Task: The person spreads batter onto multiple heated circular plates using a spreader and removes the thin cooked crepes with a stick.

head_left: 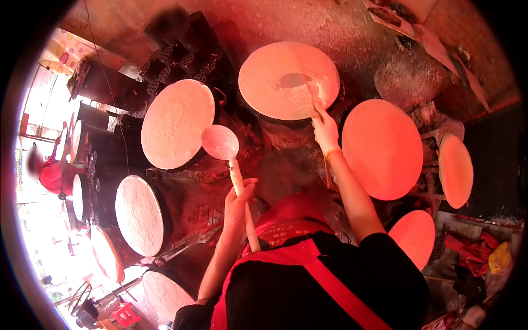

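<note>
My left hand [239, 201] grips the wooden handle [235, 176] of a large ladle, whose round bowl [220, 142] is raised beside a pale batter-covered round pan [177, 124]. My right hand [324, 129] is closed on a slim-handled tool [328, 173] reaching into the back centre pan [267, 82]; its far end is hard to make out. That pan's pale layer has a dark oval patch near the middle. A smooth round pan [382, 148] is just right of my right hand.
More round pans stand left [139, 216], lower left [166, 294], lower right [412, 239] and far right [455, 170]. Dark cylindrical briquettes [165, 66] are stacked behind. A person in red [50, 177] is at the bright left edge. Red and yellow bags [478, 250] lie at right.
</note>
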{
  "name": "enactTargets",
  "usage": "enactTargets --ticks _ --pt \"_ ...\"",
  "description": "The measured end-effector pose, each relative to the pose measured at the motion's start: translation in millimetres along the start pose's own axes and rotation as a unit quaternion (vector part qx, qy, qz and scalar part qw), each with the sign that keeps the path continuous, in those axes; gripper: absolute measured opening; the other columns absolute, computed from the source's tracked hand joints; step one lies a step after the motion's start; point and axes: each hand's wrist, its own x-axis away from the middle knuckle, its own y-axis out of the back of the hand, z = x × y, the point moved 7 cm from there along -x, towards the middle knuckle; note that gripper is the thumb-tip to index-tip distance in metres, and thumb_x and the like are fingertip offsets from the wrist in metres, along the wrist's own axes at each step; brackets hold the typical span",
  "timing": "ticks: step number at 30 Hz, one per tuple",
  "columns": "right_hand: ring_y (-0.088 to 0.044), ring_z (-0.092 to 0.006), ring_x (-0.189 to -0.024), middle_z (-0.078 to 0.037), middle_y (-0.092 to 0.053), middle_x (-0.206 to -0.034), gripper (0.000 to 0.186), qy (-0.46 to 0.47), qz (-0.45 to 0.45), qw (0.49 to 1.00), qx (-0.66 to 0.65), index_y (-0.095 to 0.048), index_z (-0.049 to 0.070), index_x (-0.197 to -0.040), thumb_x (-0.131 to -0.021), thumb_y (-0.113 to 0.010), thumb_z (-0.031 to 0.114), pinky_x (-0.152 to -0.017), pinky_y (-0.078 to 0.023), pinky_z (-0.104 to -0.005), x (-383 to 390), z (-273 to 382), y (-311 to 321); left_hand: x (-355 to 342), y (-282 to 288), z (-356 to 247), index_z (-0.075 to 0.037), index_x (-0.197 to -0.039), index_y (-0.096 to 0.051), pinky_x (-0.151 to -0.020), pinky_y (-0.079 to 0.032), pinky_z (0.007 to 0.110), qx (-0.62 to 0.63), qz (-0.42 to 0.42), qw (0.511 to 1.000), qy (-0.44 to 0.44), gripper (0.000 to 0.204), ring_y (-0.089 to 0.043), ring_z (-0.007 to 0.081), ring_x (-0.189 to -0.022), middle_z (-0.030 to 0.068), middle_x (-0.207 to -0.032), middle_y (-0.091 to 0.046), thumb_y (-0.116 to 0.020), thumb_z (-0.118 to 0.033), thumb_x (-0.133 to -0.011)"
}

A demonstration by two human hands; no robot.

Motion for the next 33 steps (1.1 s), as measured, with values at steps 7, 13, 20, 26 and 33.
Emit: enactTargets --ticks 7,13,20,26,33 --pt "-0.055 -0.0206 -0.109 -0.015 -0.057 -0.125 0.043 -0.01 -0.135 0.989 -0.062 -0.047 0.007 -0.136 -0.095 -0.049 0.019 -0.091 -0.042 -0.0293 34 -11 -31 -5 8 -20 -0.005 -0.11 -0.051 -0.037 -0.026 0.02 0.039 0.059 0.997 0.034 0.022 -0.036 0.0046 -0.042 -0.0016 -0.066 -0.047 -0.06 -0.015 -0.092" --pt "-0.038 -0.0061 -0.041 -0.001 -0.052 -0.067 0.038 -0.095 -0.032 0.982 -0.16 -0.056 0.013 -0.131 -0.093 -0.055 0.021 -0.037 -0.031 -0.0249 43 3 -28 -15 30 -14 -0.005 -0.107 -0.049 -0.04 -0.029 0.02 0.084 0.089 0.99 0.062 0.018 -0.038 0.0045 -0.048 0.0002 -0.072 -0.048 -0.056 -0.015 -0.094" --pt "-0.031 -0.0064 -0.036 0.006 -0.035 -0.055 0.042 -0.11 -0.024 0.974 -0.198 -0.05 0.024 -0.136 -0.094 -0.056 0.024 -0.033 -0.025 -0.0247 73 -23 -68 -30 38 -1 -0.006 -0.101 -0.049 -0.045 -0.035 0.019 0.066 0.099 0.991 0.06 0.014 -0.045 0.0058 -0.06 0.0002 -0.077 -0.048 -0.056 -0.016 -0.094" --pt "-0.032 -0.0052 -0.037 0.007 -0.037 -0.057 0.04 -0.044 -0.097 0.992 -0.07 -0.052 0.019 -0.134 -0.094 -0.055 0.024 -0.033 -0.024 -0.023 8 -25 10 -30 26 -4 -0.005 -0.103 -0.051 -0.045 -0.034 0.019 0.08 0.152 0.981 0.094 0.013 -0.045 0.0065 -0.062 0.0002 -0.081 -0.049 -0.056 -0.014 -0.094" --pt "-0.057 -0.0177 -0.111 -0.011 -0.06 -0.126 0.04 -0.133 0.064 0.988 -0.054 -0.053 0.003 -0.131 -0.092 -0.058 0.014 -0.094 -0.04 -0.0268 114 -29 -24 -95 28 -16 -0.007 -0.092 -0.048 -0.043 -0.033 0.021 0.031 0.14 0.989 0.036 0.013 -0.044 0.0072 -0.057 0.0001 -0.076 -0.048 -0.058 -0.015 -0.092"
